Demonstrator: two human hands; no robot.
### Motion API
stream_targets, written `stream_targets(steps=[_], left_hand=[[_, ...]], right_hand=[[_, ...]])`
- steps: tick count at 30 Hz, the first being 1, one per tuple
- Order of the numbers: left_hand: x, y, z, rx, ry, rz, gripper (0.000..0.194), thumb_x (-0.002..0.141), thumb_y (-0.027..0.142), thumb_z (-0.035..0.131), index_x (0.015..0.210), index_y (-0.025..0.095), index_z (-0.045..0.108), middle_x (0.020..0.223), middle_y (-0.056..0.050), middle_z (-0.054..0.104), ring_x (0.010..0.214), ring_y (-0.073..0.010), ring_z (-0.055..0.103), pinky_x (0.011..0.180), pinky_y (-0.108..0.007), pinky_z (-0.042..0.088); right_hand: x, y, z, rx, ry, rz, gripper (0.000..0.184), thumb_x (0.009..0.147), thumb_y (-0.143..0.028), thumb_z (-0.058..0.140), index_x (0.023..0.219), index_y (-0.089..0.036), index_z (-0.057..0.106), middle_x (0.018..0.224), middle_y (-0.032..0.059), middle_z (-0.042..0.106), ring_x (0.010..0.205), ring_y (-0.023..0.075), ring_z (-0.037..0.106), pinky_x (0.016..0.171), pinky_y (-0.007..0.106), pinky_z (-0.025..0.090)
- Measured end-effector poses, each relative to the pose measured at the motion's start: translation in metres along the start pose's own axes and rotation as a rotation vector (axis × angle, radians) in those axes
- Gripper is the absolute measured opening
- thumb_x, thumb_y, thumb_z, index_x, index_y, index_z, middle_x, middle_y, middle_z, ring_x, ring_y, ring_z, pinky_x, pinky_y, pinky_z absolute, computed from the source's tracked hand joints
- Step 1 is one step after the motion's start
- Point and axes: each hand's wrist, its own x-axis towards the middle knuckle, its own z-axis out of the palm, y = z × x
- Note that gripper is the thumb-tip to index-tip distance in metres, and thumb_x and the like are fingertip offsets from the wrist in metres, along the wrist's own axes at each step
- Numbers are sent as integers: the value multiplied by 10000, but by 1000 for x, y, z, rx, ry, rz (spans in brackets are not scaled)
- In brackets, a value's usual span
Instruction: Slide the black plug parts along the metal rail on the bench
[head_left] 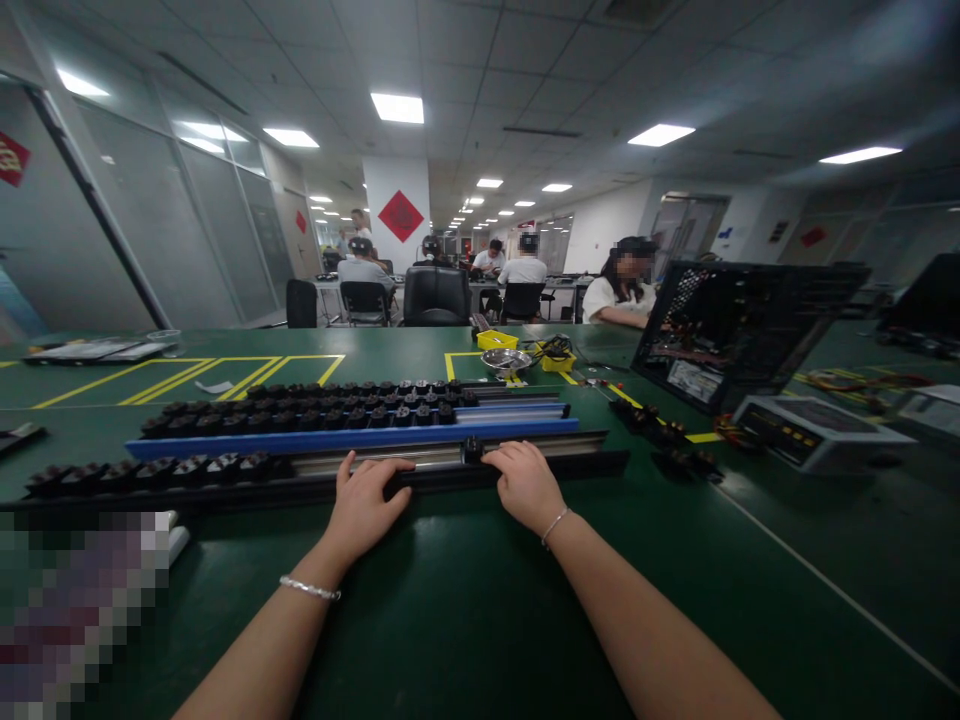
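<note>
In front of me a black power track with a silvery channel lies across the green table. A small black socket block sits on its right half. My right hand has its bent fingers at the right side of this block; its thumb is hidden. My left hand rests on the track further left, thumb and fingers apart, holding nothing. Several more black socket blocks stand in a row at the track's left end. Behind it lies a blue track, with further rows of black sockets.
An opened computer case and a power supply unit stand at the right. Loose black parts lie near the track's right end. Behind are a metal bowl and yellow bins. A co-worker sits across the table.
</note>
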Motion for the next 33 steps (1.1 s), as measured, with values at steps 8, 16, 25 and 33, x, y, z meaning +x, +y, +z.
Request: stream_targets(steps=[8,16,25,33], left_hand=[[0,0,1,-3,9,2,251,780,340,501,1011,331,598,951,31,690,976,-189,592,1104,-532,98],[1,1,0,-6,11,-3,242,778,336,493,992,330,605,914,36,692,941,-181,598,1102,-531,103],[0,-1,0,-3,17,-4,237,795,354,474,984,335,615,898,35,695,913,-181,605,1102,-529,116],[0,0,0,6,25,-7,241,785,347,482,983,331,618,908,35,698,920,-185,608,1104,-523,122]], right_hand=[[1,1,-1,-16,26,-7,394,691,-56,437,964,-237,655,1019,40,660,1049,184,517,1007,366,285],[1,0,-6,-22,7,6,358,695,-52,427,921,-216,652,976,39,666,982,177,537,954,330,323],[0,0,-9,-51,1,27,322,733,-75,420,903,-226,647,938,18,685,920,160,576,978,329,289],[0,3,-9,-80,-18,20,324,738,-74,416,919,-208,649,920,28,685,890,162,577,909,295,337]])
